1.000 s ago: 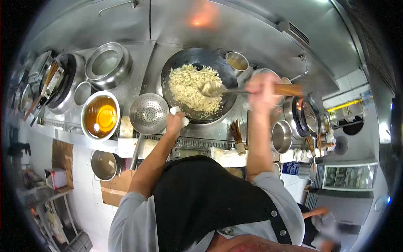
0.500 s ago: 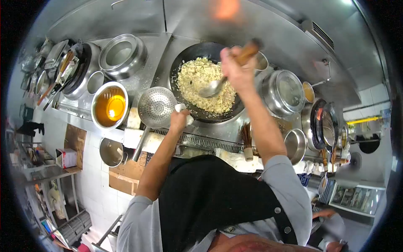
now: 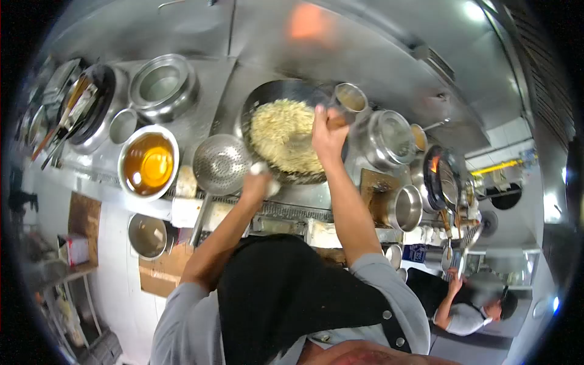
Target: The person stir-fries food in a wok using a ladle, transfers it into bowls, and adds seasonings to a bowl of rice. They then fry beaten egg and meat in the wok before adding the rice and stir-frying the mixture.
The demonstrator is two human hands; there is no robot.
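Note:
A black wok [image 3: 261, 95] holds a heap of pale fried rice [image 3: 280, 131], blurred at its lower right. My right hand [image 3: 328, 135] is closed round the wooden handle of a ladle [image 3: 337, 120] over the wok's right side; the ladle's bowl cannot be made out in the rice. My left hand [image 3: 257, 186] grips a white cloth [image 3: 267, 177] at the wok's near left edge. Just left of that hand lies a perforated strainer [image 3: 222, 164], its long handle pointing towards me. A bowl of orange oil [image 3: 148, 163] stands further left.
Lidded steel pots [image 3: 163, 85] stand at the back left, others [image 3: 389, 140] right of the wok. An empty steel pot [image 3: 405, 208] is at the counter's front right. A lit burner [image 3: 434, 164] shows beyond. Another person [image 3: 465, 319] is at the lower right.
My right hand has come down and towards me with the ladle since half a second ago. The rice has shifted in the wok. The other person is now more in view.

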